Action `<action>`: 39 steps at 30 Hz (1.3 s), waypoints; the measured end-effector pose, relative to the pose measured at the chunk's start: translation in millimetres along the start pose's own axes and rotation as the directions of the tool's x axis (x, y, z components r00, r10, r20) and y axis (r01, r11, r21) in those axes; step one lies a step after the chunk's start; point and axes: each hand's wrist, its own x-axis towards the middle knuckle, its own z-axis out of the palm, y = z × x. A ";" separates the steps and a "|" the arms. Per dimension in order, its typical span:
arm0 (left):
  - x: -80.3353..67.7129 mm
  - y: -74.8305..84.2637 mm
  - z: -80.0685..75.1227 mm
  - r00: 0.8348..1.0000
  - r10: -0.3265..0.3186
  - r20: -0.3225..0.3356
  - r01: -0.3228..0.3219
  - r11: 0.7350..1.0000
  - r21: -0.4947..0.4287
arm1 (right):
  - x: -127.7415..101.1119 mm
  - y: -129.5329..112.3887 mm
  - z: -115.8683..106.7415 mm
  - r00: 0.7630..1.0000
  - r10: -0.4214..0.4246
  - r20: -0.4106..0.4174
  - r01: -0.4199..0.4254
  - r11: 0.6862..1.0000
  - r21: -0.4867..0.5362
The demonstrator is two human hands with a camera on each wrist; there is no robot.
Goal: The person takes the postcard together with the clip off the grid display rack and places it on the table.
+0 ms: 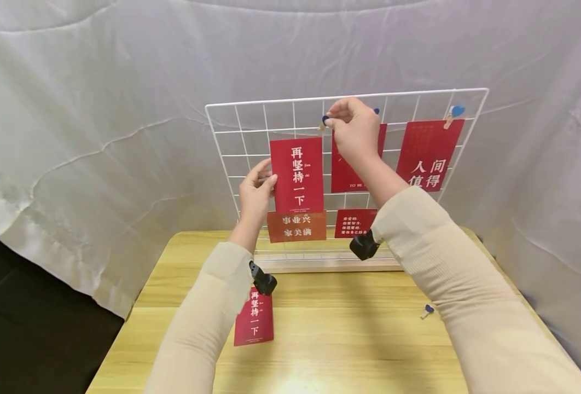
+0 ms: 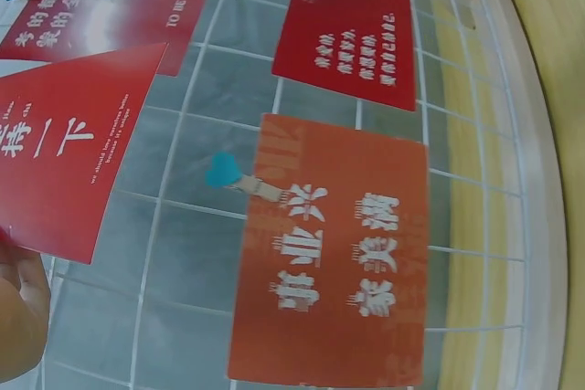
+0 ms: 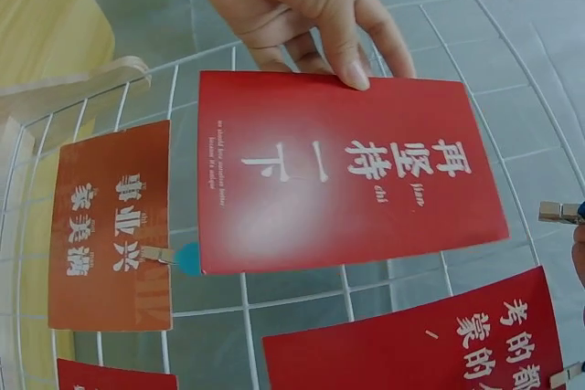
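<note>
My left hand pinches a red card with white Chinese characters by its left edge, thumb in front. The card stands upright before a white wire grid. In the right wrist view that thumb lies flat on the card. My right hand pinches a small wooden clothespin with a dark blue top, near the grid's upper bars. The clothespin is apart from the card in the right wrist view. An orange card hangs just below the held one.
Three other red cards hang on the grid: one behind my right hand, one at the right, one lower down. On the wooden table lie a red card and a blue heart clothespin.
</note>
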 end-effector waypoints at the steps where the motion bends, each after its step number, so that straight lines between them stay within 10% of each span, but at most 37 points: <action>1: -1.6 -1.5 -0.9 1.000 -0.004 0.001 0.004 1.000 0.002 | -0.7 2.1 -0.8 1.000 0.007 0.004 -0.007 1.000 0.009; 12: -19.1 -19.6 -9.5 0.999 -0.044 -0.029 0.045 0.999 0.016 | -23.7 13.2 -12.2 0.998 0.043 0.049 -0.044 0.999 0.003; 25: -37.7 -44.8 -26.5 0.993 -0.103 -0.050 0.106 0.993 0.054 | -28.9 98.2 -11.0 0.996 0.090 0.028 -0.093 0.979 0.181; 34: -53.1 -62.5 -34.1 0.986 -0.155 -0.068 0.160 0.983 0.088 | -9.5 245.0 -9.0 0.997 0.078 0.002 -0.076 0.966 0.246; 36: -56.4 -66.7 -35.0 0.983 -0.170 -0.066 0.175 0.981 0.079 | -21.5 238.3 -14.4 0.997 0.072 -0.006 -0.069 0.969 0.238; 39: -62.2 -74.1 -37.0 0.979 -0.192 -0.071 0.197 0.978 0.066 | -55.7 166.2 -32.8 0.993 0.114 0.019 -0.115 0.959 0.258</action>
